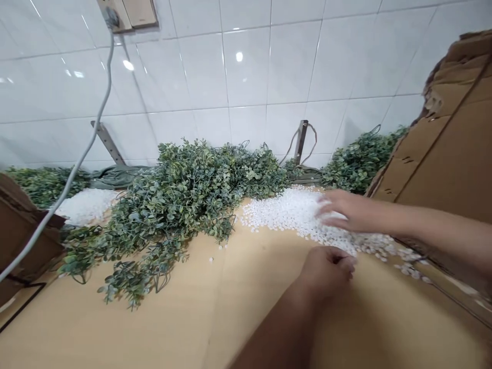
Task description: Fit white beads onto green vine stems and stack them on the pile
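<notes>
My right hand (348,211) reaches in from the right over a heap of small white plastic-looking pieces (282,212). Its fingers are apart and a little blurred, with the tips at the heap. Lower down, my left hand (326,271) is closed just in front of the heap's near edge, thumb and fingers drawn together. Whatever it holds, if anything, is hidden or too small to name. Left of the heap lies a big pile of artificial green leaf sprigs (196,184), spilling forward onto the tan tabletop (172,328).
Cardboard (453,133) stands upright at the right, and a cardboard box (23,236) at the left. A second white heap (88,205) and more greenery (361,159) lie near the tiled wall (249,66). A grey cable (94,128) hangs from a socket. Metal brackets (302,141) rise behind.
</notes>
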{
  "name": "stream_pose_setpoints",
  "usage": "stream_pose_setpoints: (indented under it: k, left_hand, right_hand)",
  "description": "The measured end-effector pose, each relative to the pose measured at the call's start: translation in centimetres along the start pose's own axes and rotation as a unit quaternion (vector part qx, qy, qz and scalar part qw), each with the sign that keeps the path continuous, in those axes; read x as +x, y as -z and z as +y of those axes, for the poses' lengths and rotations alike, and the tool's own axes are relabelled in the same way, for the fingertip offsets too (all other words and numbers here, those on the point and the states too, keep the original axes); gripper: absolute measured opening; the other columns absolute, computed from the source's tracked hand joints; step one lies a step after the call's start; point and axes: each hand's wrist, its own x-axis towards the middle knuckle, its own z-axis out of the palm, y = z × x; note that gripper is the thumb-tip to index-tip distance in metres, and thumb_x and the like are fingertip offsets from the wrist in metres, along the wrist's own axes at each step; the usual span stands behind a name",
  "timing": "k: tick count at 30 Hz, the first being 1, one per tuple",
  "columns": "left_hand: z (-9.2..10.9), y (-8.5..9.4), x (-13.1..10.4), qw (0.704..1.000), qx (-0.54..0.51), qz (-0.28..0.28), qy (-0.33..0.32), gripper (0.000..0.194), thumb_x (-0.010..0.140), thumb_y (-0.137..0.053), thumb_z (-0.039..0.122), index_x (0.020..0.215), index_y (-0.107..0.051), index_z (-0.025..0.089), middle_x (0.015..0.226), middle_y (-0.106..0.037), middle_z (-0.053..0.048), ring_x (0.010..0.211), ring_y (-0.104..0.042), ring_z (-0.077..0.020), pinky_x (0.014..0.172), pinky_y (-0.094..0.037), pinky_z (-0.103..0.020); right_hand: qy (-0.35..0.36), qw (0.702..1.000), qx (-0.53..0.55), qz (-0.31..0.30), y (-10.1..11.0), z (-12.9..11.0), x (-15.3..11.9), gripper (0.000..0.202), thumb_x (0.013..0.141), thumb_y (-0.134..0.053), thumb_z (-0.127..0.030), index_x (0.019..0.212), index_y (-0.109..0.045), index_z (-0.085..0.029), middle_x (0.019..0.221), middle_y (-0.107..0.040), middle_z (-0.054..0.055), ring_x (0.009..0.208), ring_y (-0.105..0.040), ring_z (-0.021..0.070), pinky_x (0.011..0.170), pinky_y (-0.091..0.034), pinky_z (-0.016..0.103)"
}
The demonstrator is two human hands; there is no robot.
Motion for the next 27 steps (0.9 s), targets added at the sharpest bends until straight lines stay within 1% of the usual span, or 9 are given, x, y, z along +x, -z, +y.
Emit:
stream_pose_setpoints:
  k: [3,6,9,11,16,20,22,25,27]
  left_hand:
    - [0.1,0.1,0.1,1.0,0.002,-0.012,-0.003,0.017,0.07,-0.056,0.026,0.056,-0.052,0.017,0.051,-0.047,0.003,0.047,-0.042,-0.0088,0.05,-0.035,-0.024]
    - [0.3,0.2,0.2,1.0,-0.011,-0.019,0.021,0.014,0.071,-0.054,0.024,0.059,-0.054,0.016,0.054,-0.048,0.002,0.048,-0.043,-0.0094,0.05,-0.036,-0.023]
    - [0.4,0.3,0.2,0.999,-0.025,-0.03,0.03,0.014,0.072,-0.052,0.022,0.061,-0.055,0.015,0.057,-0.048,0.001,0.05,-0.044,-0.009,0.051,-0.037,-0.023]
    - [0.4,0.4,0.3,0.999,-0.023,-0.03,0.031,0.014,0.073,-0.052,0.023,0.062,-0.056,0.015,0.057,-0.049,0.001,0.05,-0.044,-0.0087,0.051,-0.037,-0.023]
    - [0.2,0.3,0.3,0.999,-0.022,-0.024,0.03,0.015,0.073,-0.055,0.024,0.062,-0.057,0.014,0.054,-0.049,0.002,0.049,-0.044,-0.0085,0.051,-0.037,-0.023]
    - [0.4,0.4,0.5,0.998,-0.046,-0.014,0.035,0.016,0.072,-0.06,0.024,0.06,-0.056,0.014,0.054,-0.049,0.003,0.048,-0.045,-0.0075,0.052,-0.038,-0.023]
    - [0.6,0.6,0.6,0.997,-0.073,-0.009,0.033,0.016,0.069,-0.064,0.026,0.062,-0.058,0.013,0.055,-0.051,0.003,0.049,-0.046,-0.0072,0.053,-0.04,-0.023]
    - [1.1,1.1,0.6,0.991,-0.129,0.001,0.021,0.025,0.062,-0.071,0.032,0.074,-0.062,0.013,0.056,-0.052,0.003,0.05,-0.05,-0.008,0.055,-0.043,-0.023]
    - [1.3,1.5,0.5,0.985,-0.169,0.014,0.009,0.038,0.056,-0.076,0.035,0.084,-0.063,0.013,0.059,-0.055,0.003,0.053,-0.053,-0.0087,0.056,-0.044,-0.023]
  right_hand:
    - [0.003,0.994,-0.082,-0.072,-2.4,-0.1,6.0,0.023,0.076,-0.063,-0.027,0.096,-0.067,-0.016,0.126,-0.048,0.015,0.118,-0.042,0.0323,0.094,-0.038,0.049]
    - [-0.001,0.99,-0.114,-0.08,-5.2,-0.5,10.7,0.024,0.074,-0.064,-0.024,0.094,-0.07,-0.014,0.131,-0.042,0.02,0.123,-0.031,0.0414,0.093,-0.036,0.053]
    - [0.007,0.989,-0.124,-0.079,-7.1,-0.6,12.8,0.023,0.077,-0.058,-0.022,0.092,-0.069,-0.009,0.117,-0.052,0.021,0.116,-0.04,0.0359,0.091,-0.038,0.047]
    - [0.005,0.991,-0.121,-0.065,-7.3,-0.5,13.1,0.02,0.079,-0.055,-0.018,0.09,-0.068,-0.007,0.107,-0.057,0.019,0.109,-0.047,0.0305,0.089,-0.04,0.043]
    - [-0.013,0.997,-0.071,0.03,-4.4,-0.5,12.1,0.029,0.076,-0.044,-0.003,0.089,-0.069,-0.009,0.101,-0.062,0.016,0.097,-0.056,0.0248,0.082,-0.044,0.033]
    - [-0.035,0.99,-0.018,0.135,-0.7,-1.2,9.7,0.032,0.079,-0.038,-0.008,0.092,-0.068,-0.013,0.095,-0.066,0.01,0.088,-0.059,0.0204,0.08,-0.047,0.034]
    - [-0.084,0.976,0.089,0.178,0.7,-1.3,7.7,0.024,0.077,-0.044,-0.011,0.084,-0.066,-0.014,0.078,-0.066,0.007,0.071,-0.06,0.0174,0.069,-0.049,0.033]
    - [-0.197,0.904,0.331,0.187,1.5,-1.0,3.5,0.01,0.071,-0.054,-0.008,0.069,-0.061,-0.016,0.056,-0.058,0.001,0.049,-0.053,0.0106,0.054,-0.047,0.027]
    - [-0.258,0.827,0.472,0.163,1.1,-0.7,-0.1,0.008,0.066,-0.063,-0.009,0.066,-0.059,-0.017,0.054,-0.057,0.0,0.047,-0.051,0.0087,0.049,-0.046,0.024]
